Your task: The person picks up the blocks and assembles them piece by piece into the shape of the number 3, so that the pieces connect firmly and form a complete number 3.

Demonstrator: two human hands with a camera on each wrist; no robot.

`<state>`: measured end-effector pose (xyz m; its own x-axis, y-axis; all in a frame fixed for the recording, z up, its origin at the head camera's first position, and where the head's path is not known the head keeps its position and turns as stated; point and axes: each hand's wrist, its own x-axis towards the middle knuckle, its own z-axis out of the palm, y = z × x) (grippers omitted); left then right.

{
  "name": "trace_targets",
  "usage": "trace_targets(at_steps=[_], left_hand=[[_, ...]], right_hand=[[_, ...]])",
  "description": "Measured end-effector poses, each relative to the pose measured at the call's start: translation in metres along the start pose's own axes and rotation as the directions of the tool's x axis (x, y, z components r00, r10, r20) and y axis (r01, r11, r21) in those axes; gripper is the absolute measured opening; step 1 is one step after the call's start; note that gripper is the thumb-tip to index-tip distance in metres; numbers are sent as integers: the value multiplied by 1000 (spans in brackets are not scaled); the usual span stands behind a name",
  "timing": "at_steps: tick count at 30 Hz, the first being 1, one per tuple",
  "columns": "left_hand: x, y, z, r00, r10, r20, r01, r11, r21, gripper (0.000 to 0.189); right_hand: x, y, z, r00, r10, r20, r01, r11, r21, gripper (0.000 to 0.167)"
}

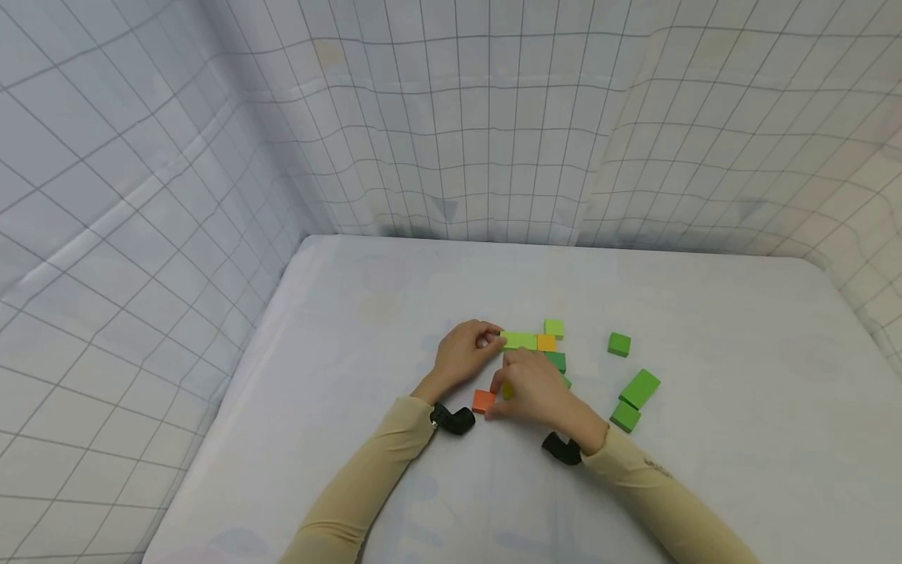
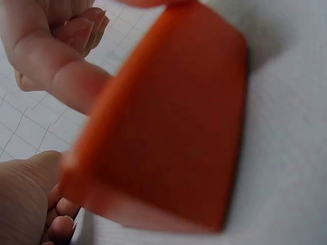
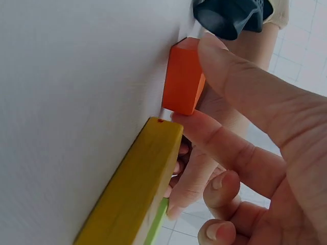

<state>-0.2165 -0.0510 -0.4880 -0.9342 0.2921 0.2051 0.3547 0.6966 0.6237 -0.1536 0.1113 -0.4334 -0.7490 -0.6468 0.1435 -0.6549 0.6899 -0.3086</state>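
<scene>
My right hand (image 1: 539, 384) pinches an orange block (image 1: 482, 401) between thumb and index finger; the block (image 3: 183, 76) sits on the white table, and its side fills much of the left wrist view. Farther back, my left hand (image 1: 465, 352) has thumb and fingertips at the left end of a light green long block (image 1: 520, 340). A yellow-orange square block (image 1: 546, 342) adjoins that block's right end. Partly hidden under my right hand lies a yellow long block (image 3: 133, 178), close to the orange one. Beside the hand show a dark green block (image 1: 557, 360) and a mostly covered green one.
Behind the row stands a small light green block (image 1: 554, 327). To the right are a green block (image 1: 619, 344), a longer green block (image 1: 640, 388) and another green block (image 1: 625, 416). Gridded white cloth (image 1: 451, 141) hangs behind the table and at its sides.
</scene>
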Motion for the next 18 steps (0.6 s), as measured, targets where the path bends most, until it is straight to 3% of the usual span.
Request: trace_targets(at_steps=[18], left_hand=[[0,0,-1,1000,-2,11,1,1000,14,29]], right_hand=[[3,10,3,990,136,-30,-134,990,44,30]])
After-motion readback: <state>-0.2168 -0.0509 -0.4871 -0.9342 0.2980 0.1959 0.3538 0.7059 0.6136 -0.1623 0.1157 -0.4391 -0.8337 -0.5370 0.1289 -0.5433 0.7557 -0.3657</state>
